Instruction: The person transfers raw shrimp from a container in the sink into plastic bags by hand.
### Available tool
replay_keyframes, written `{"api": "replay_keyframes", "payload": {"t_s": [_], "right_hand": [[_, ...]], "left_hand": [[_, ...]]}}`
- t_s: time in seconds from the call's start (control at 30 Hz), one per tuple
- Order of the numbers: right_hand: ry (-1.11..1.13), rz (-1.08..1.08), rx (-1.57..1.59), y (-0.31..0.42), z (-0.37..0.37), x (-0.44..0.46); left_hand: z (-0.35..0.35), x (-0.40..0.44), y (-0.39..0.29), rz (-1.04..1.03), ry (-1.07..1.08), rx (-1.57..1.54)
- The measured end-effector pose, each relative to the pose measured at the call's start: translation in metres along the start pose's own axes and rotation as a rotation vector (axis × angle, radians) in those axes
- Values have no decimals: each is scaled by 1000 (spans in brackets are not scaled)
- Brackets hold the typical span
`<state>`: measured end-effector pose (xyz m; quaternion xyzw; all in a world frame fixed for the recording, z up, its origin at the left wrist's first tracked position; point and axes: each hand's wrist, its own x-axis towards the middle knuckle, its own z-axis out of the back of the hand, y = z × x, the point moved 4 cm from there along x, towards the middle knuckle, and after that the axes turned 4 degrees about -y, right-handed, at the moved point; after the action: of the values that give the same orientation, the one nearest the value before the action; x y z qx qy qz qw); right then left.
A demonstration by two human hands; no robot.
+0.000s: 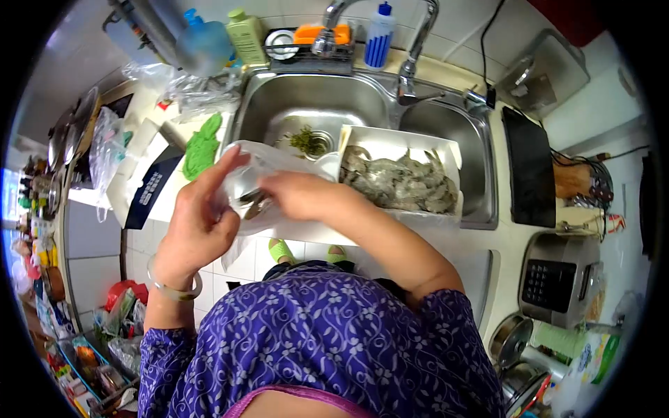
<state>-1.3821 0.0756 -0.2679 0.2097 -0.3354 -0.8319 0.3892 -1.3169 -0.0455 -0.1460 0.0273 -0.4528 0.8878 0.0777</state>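
Note:
My left hand (200,214) grips the edge of a clear plastic bag (259,161) in front of the left sink basin, thumb and index finger apart at its mouth. My right hand (298,195) reaches across to the bag, fingers closed at its opening. At those fingertips is a small grey-brown thing (254,206) that looks like shrimp, partly covered by the fingers and the plastic. Right of my right hand, a white box (451,155) of grey shrimp (398,180) rests across the sink divider and the right basin.
Green scraps (306,142) lie by the drain of the left basin (279,87). The faucet (406,83) rises behind the sink. Left on the counter are a green cloth (203,148) and a black-and-white carton (152,182). A black board (527,171) stands at right.

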Motion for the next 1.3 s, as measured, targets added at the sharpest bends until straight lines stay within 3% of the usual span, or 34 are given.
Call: {"api": "replay_keyframes", "payload": {"t_s": [0.07,0.13,0.23,0.3,0.33,0.4,0.5,0.6,0.63,0.7,0.87,0.93,0.97,1.03,1.17,1.3], "right_hand": [[-2,47,42,12,-9,1],[22,113,-115,32,-5,3],[-91,176,-155,14,-10,-9],[-385,274,78,-2,19,-47],[-381,267,74,-14,33,-69],[-348,-213,87,-61,64,-120],[-247,-468,-321,-109,107,-193],[-83,-517,-399,-137,102,-218],[-47,-576,-264,-147,96,-218],[-50,-578,-336,-143,91,-207],[7,-505,-544,-144,84,-194],[-202,-390,-405,-147,94,-204],[-203,-381,-406,-145,98,-203],[-340,-561,-220,-143,110,-207],[-515,-479,-147,-142,121,-214],[-672,-514,333,-139,131,-217]], "left_hand": [[-2,-2,8,63,-14,-44],[4,-7,18,2,-64,-56],[17,-17,34,91,-108,-103],[22,-25,51,108,-117,-102],[23,-31,64,148,-129,-68],[24,-42,73,203,-139,-30],[17,-44,71,205,-141,-115],[12,-41,65,286,-117,-161],[12,-41,65,285,-117,-160],[7,-39,67,342,-75,-142],[5,-36,63,155,-100,-42],[4,-29,59,122,-108,-8],[5,-27,55,124,-86,-25],[5,-25,46,139,-78,-37],[2,-14,26,25,-31,117],[0,-6,18,-81,-48,164]]}}
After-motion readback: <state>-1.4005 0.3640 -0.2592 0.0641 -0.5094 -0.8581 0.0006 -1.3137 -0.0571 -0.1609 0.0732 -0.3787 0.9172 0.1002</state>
